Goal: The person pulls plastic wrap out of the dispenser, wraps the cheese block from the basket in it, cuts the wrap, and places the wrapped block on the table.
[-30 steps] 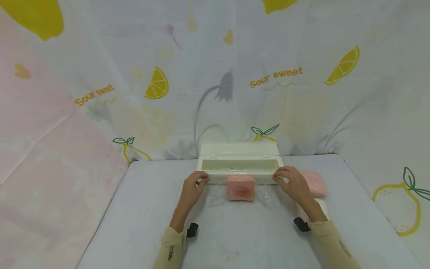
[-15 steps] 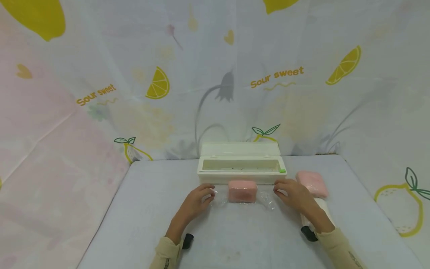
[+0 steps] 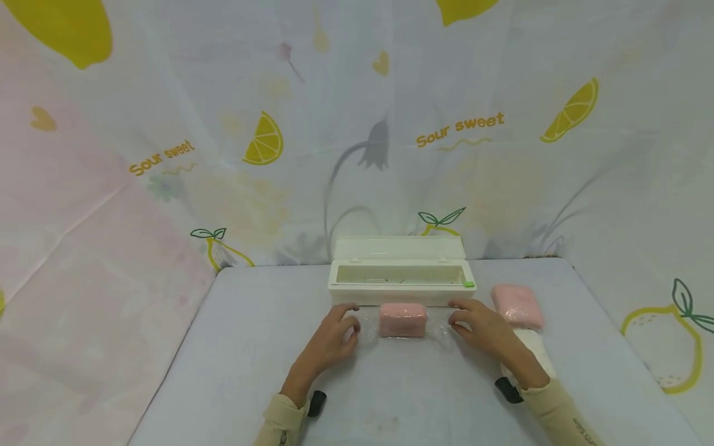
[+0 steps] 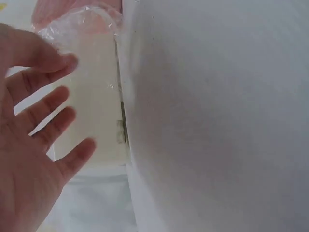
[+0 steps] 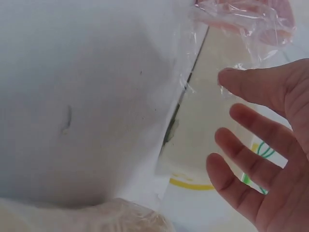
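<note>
A pink block [image 3: 403,320] wrapped in clear plastic film lies on the table before a long white cling-film dispenser box [image 3: 401,296], whose lid stands up. Loose film [image 3: 368,327] sticks out from both sides of the block. My left hand [image 3: 333,341] is beside the left flap, fingers loosely bent; in the left wrist view its thumb and index tip lie close together near the film. At the right flap [image 3: 442,333], my right hand [image 3: 480,328] has its fingers spread, with the thumb close to the film in the right wrist view. Whether either hand touches the film I cannot tell.
A second pink wrapped block [image 3: 517,306] lies right of the dispenser. A white wrapped block [image 3: 530,350] sits nearer, partly under the right forearm. A green slider [image 3: 468,284] is at the dispenser's right end. A printed cloth [image 3: 312,186] hangs behind the table.
Both hands have come off the dispenser's front corners and drawn in toward the film's sides. The wrapped block has shifted slightly nearer. The green slider has come into sight.
</note>
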Tool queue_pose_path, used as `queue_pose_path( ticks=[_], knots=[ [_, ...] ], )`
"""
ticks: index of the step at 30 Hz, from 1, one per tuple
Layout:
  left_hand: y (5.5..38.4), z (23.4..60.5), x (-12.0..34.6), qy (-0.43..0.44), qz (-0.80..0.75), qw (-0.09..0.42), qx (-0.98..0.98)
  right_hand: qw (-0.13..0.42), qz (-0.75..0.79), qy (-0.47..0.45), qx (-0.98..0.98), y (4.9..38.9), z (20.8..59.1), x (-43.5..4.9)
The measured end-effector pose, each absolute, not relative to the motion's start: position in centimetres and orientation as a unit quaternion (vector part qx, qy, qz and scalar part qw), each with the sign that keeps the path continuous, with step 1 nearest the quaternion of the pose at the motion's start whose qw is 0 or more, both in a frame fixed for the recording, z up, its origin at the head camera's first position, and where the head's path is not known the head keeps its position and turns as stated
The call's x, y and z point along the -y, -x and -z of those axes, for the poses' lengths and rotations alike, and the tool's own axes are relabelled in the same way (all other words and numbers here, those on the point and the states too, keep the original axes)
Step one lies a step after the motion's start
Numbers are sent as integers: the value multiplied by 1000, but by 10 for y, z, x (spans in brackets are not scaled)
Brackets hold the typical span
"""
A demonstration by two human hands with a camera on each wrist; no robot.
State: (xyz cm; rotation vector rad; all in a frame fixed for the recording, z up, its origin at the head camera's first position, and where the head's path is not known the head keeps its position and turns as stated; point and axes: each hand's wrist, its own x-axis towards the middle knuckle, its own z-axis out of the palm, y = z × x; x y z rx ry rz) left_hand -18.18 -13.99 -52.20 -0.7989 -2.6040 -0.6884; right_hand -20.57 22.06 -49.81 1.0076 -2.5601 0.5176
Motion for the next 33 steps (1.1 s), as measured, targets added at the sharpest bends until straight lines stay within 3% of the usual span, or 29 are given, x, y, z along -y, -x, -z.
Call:
queue_pose_path(
  ticks=[6, 12, 15, 19, 24, 33],
  knots=[
    [188, 517, 124, 237, 343, 123, 901, 140, -227, -349, 898, 206, 502, -216],
    [191, 517, 113, 256, 359, 64, 895, 2, -341, -262, 903, 203, 497, -209],
    [193, 522, 111, 277, 337, 66, 897, -28, -363, -252, 896, 202, 493, -205],
    [194, 525, 110, 295, 317, 85, 898, -25, -346, -296, 890, 203, 496, -200],
    [195, 525, 109, 288, 308, 93, 902, 15, -322, -335, 886, 205, 505, -190],
    [201, 532, 103, 243, 336, 99, 905, 57, -316, -282, 904, 204, 510, -169]
  ],
)
